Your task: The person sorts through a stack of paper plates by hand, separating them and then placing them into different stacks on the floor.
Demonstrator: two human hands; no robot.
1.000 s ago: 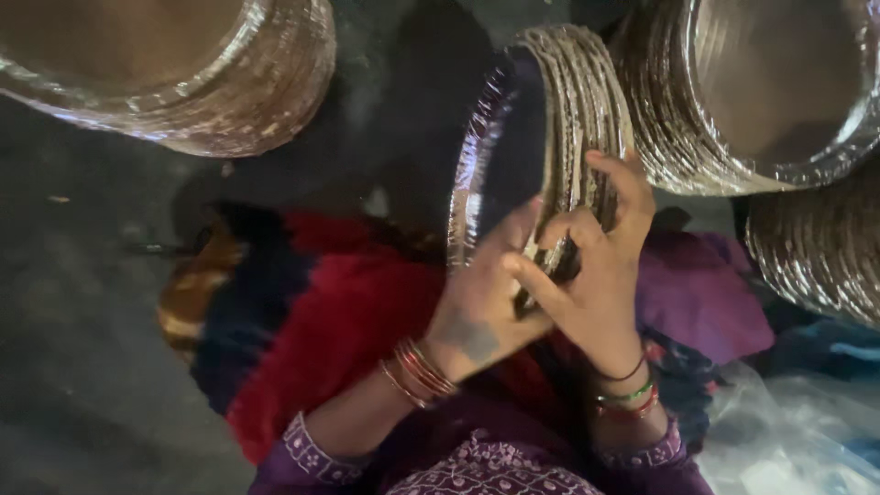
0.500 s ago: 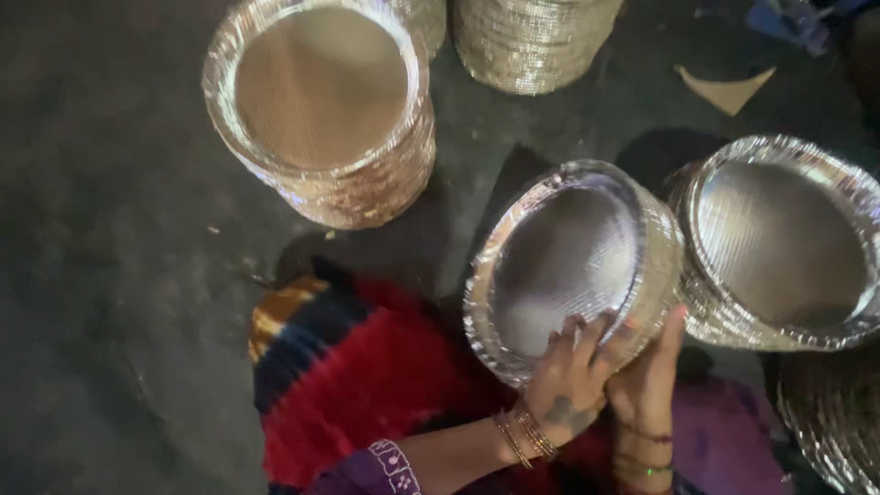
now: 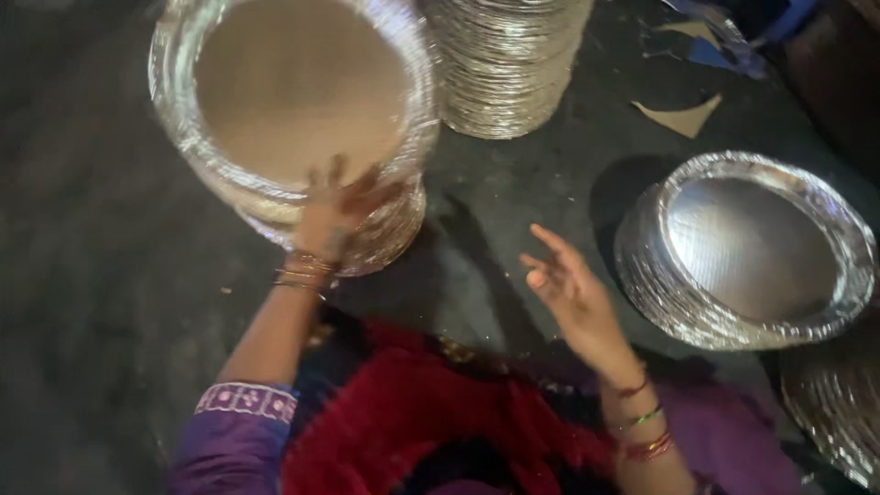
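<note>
My left hand [image 3: 335, 215] rests fingers spread on the near rim of the foil plate stack [image 3: 293, 119] (upside down, brown backs up). My right hand [image 3: 573, 293] hovers open, empty. Uneven pressure could topple the stack.
</note>
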